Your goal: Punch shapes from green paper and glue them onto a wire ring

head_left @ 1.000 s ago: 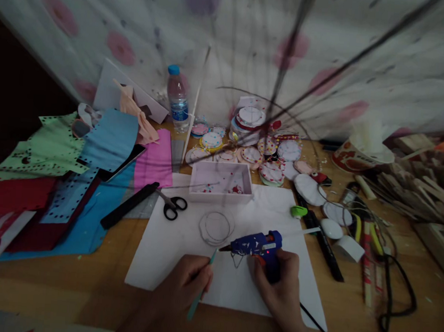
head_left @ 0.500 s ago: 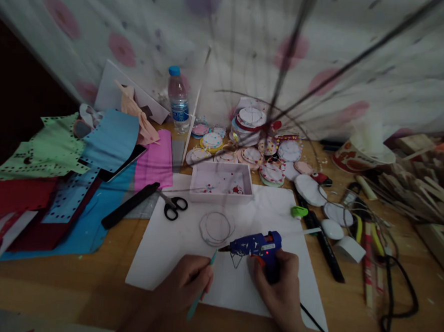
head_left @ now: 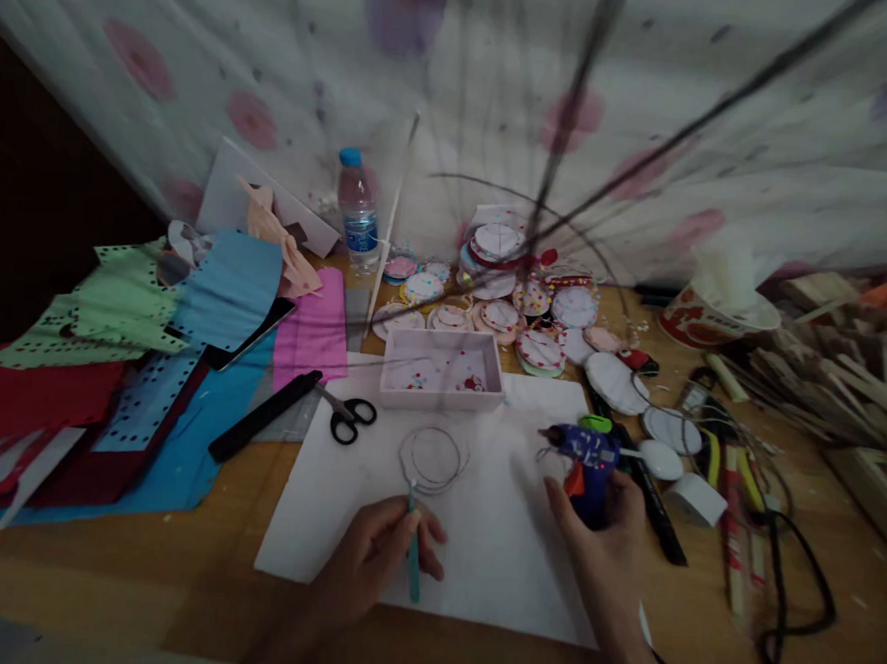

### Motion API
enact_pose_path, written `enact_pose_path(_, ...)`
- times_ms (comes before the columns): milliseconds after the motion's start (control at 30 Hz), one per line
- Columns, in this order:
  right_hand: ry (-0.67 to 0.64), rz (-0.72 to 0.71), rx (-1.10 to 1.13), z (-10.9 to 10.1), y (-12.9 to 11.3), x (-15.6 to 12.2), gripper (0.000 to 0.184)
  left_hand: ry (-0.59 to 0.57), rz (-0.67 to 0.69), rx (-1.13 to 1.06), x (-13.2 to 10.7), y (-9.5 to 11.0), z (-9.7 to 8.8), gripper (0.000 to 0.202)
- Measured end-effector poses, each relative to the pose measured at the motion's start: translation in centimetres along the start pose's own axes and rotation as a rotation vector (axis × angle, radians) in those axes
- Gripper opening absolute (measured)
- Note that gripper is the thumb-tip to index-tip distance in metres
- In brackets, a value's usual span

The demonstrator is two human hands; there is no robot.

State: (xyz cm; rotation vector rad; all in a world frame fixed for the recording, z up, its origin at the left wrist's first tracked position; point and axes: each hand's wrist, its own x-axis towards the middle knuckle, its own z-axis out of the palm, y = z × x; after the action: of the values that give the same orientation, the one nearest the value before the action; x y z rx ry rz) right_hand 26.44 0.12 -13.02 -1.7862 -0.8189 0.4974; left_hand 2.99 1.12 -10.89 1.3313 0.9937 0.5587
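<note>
My right hand [head_left: 600, 537] grips a blue hot glue gun [head_left: 582, 451] by its handle, its nozzle pointing left above the right part of a white paper sheet [head_left: 476, 544]. My left hand [head_left: 377, 553] pinches a thin teal stick [head_left: 413, 546] whose upper tip reaches a coiled wire ring [head_left: 434, 459] lying on the sheet. A pink shallow box [head_left: 441, 370] with small bits in it stands at the sheet's far edge.
Black scissors [head_left: 348, 416] and a black ruler [head_left: 262, 416] lie left of the sheet, beside coloured foam sheets [head_left: 149, 354]. A water bottle [head_left: 359, 212] and round decorated pieces [head_left: 505, 301] sit at the back. Pliers, cables, a marker [head_left: 648, 490] and wooden sticks [head_left: 839, 376] crowd the right.
My right hand has carried the glue gun to the right, away from the stick's tip. My left hand turned the teal stick upright, its tip now at the wire ring.
</note>
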Motion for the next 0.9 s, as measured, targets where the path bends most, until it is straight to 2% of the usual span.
enact_pose_path(133,-0.179,-0.018,0.098,0.8,-2.1,2.6,0.042,0.144,-0.029,-0.015,-0.5,0.1,0.1,0.037)
enact_pose_path(233,-0.293,-0.059,0.108,2.6,-2.8,2.9,0.031,0.228,0.011,0.201,-1.0,-0.3,-0.3,0.032)
enact_pose_path(333,-0.353,-0.089,0.092,4.5,-2.3,2.2,0.029,0.264,0.132,0.542,-1.5,-0.7,-0.7,0.026)
enact_pose_path(400,-0.366,-0.098,0.068,5.1,-1.6,1.7,0.029,0.259,0.181,0.745,-1.6,-0.8,-0.8,0.025)
enact_pose_path(533,-0.378,-0.1,0.041,5.0,-0.6,1.2,0.03,0.212,0.129,0.989,-1.2,-0.3,-0.5,0.025)
enact_pose_path(767,-0.472,-0.053,0.149,4.9,-0.8,1.5,0.028,0.1,-0.004,1.189,0.3,0.9,0.3,0.03)
enact_pose_path(900,-0.523,-0.023,0.181,5.1,-0.5,1.3,0.029,0.085,-0.085,1.202,0.7,0.9,0.6,0.028)
